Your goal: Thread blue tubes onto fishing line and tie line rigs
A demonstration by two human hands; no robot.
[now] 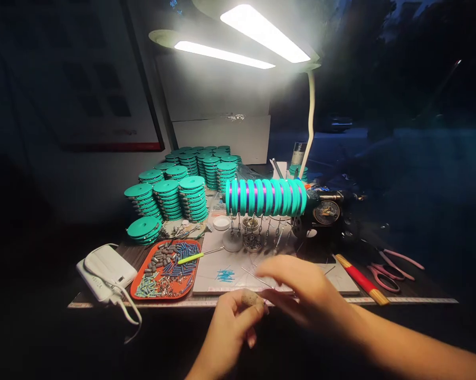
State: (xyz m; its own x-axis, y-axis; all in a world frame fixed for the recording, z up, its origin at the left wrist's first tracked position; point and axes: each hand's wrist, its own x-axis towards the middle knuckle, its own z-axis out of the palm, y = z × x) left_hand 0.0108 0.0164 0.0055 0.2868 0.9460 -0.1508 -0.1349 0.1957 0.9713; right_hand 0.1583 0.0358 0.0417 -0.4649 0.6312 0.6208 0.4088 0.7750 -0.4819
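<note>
My left hand (pixel 236 324) is closed in a pinch below the front edge of the board. A tan wrap (pixel 250 298) covers one of its fingers; whatever lies between the fingertips is too small to make out. To its right, my right hand (pixel 307 290) is smeared by motion, its fingers close to the left fingertips. A thin metal rod (pixel 254 276) runs from its fingers out over the board. Behind both hands, a row of turquoise spools (pixel 265 197) wound with purple line sits on a black winding machine (pixel 327 212). Metal swivels (pixel 277 230) hang beneath the spools.
An orange tray (pixel 134 287) holds sinkers and small tubes. A green-handled hook (pixel 190 258) crosses its edge. Stacked turquoise spools (pixel 167 198) stand behind. A white power bank (pixel 105 272) lies left; a red-and-yellow stick (pixel 360 278) and pink scissors (pixel 386 277) lie right. A lamp (pixel 265 34) hangs overhead.
</note>
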